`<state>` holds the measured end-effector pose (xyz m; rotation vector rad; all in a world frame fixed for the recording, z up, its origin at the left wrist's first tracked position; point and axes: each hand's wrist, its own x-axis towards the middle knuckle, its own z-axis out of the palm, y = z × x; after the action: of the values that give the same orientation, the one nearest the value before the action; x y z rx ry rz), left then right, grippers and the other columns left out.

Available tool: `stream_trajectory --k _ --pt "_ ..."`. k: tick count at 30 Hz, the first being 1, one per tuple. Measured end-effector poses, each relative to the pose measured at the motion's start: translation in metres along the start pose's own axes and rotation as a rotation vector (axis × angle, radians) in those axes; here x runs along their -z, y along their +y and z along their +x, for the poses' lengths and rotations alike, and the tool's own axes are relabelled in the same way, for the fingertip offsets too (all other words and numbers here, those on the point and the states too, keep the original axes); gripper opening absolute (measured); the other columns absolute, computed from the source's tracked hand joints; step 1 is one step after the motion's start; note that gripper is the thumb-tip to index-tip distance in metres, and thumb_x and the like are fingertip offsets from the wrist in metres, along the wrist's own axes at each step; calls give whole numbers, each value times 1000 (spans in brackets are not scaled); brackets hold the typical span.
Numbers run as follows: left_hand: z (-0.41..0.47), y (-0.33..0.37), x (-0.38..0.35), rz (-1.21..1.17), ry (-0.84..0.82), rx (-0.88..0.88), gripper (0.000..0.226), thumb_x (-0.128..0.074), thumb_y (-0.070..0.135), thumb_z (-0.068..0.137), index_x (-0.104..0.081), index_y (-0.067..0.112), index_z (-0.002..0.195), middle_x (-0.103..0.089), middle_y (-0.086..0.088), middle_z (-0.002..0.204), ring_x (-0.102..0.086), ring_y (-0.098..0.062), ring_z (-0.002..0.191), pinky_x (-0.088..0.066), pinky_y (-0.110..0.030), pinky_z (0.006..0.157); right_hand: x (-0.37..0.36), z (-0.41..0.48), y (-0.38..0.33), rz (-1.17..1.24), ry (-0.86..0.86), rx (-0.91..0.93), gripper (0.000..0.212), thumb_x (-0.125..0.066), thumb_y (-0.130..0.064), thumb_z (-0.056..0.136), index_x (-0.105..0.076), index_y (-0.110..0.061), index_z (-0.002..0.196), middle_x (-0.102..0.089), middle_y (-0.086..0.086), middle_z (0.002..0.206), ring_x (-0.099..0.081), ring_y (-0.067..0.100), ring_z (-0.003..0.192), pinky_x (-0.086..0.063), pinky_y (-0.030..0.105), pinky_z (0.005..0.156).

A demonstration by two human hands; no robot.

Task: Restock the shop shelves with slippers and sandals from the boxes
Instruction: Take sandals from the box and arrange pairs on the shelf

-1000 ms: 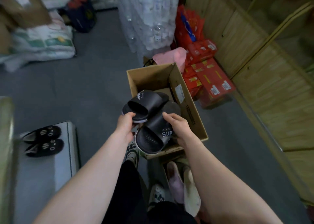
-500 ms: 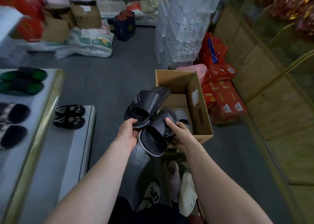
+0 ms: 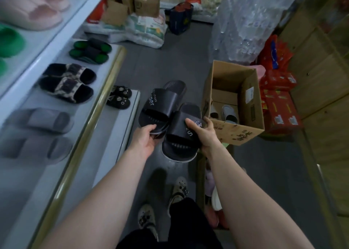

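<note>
Both hands are loaded. The left hand [image 3: 146, 139] has its fingers curled round the heel end of one black slipper [image 3: 160, 105], thumb on top. The right hand [image 3: 203, 133] grips the second black slipper [image 3: 181, 135] across its lettered strap, thumb over and fingers wrapped round the side. The two slippers touch, held in the air above the grey floor [image 3: 170, 63], between the shelf edge [image 3: 98, 101] on the left and the open cardboard box [image 3: 236, 133] on the right. A grey pair [image 3: 229, 113] lies inside the box. The shelves carry cat-face slippers [image 3: 120, 97], a furry patterned pair [image 3: 68, 82] and green-soled sandals [image 3: 90, 51].
</note>
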<state>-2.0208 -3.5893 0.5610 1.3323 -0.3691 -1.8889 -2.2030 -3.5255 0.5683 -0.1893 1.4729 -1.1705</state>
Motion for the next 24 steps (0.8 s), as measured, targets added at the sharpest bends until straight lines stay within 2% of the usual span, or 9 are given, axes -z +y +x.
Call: stream_trajectory --k 3,6,11,14,16,18,21,24 --pt "-21 -7 29 -53 24 -16 23 -45 -6 92 -61 6 105 -72 -6 66 -69 -16 55 -57 -25 50 -12 -18 20 -29 -31 -9 100 -91 -26 64 -31 -32 145 -57 9 123 -66 29 100 -60 43 74" --pt "-43 -11 47 -127 68 -45 30 -45 -6 92 -56 5 118 -72 -9 68 -69 -17 56 -58 -27 51 -21 -30 37 -42 -71 -47 104 -94 -29 54 -37 -33 141 -59 11 124 -68 31 101 -60 49 79" --pt "-78 -30 76 -259 207 -126 36 -48 -10 89 -54 -7 124 -66 -23 94 -68 -28 71 -58 -32 52 -24 -43 49 -154 -193 -82 102 -94 -32 52 -40 -32 138 -59 12 123 -69 33 99 -60 46 75" --pt "-106 -52 84 -333 302 -208 38 -48 -14 86 -54 -6 123 -65 -25 96 -67 -31 74 -57 -33 51 -16 -53 52 -239 -262 -96 97 -92 -32 58 -38 -31 139 -58 11 124 -68 31 98 -60 40 68" --pt "-123 -71 89 -366 349 -265 42 -49 -17 84 -52 -5 124 -64 -29 105 -66 -33 77 -57 -33 51 -9 -60 55 -297 -296 -86 93 -91 -31 64 -37 -31 140 -59 10 120 -69 29 96 -60 38 65" --pt "-139 -90 97 -405 390 -318 46 -49 -18 83 -50 -5 128 -62 -30 111 -67 -32 76 -56 -33 51 -5 -66 58 -323 -336 -79 94 -90 -30 65 -35 -30 142 -60 10 118 -69 29 96 -60 39 67" --pt "-166 -116 108 -482 460 -372 44 -49 -18 84 -53 -3 124 -63 -26 105 -68 -28 69 -58 -35 52 -5 -78 68 -402 -417 -78 94 -89 -29 68 -33 -29 143 -61 10 117 -69 28 97 -60 41 74" --pt "-193 -139 126 -548 552 -399 38 -50 -17 85 -57 0 118 -65 -24 102 -67 -33 79 -60 -40 62 -16 -91 88 -444 -460 -73 94 -90 -29 68 -34 -24 143 -63 9 115 -70 27 96 -60 41 78"
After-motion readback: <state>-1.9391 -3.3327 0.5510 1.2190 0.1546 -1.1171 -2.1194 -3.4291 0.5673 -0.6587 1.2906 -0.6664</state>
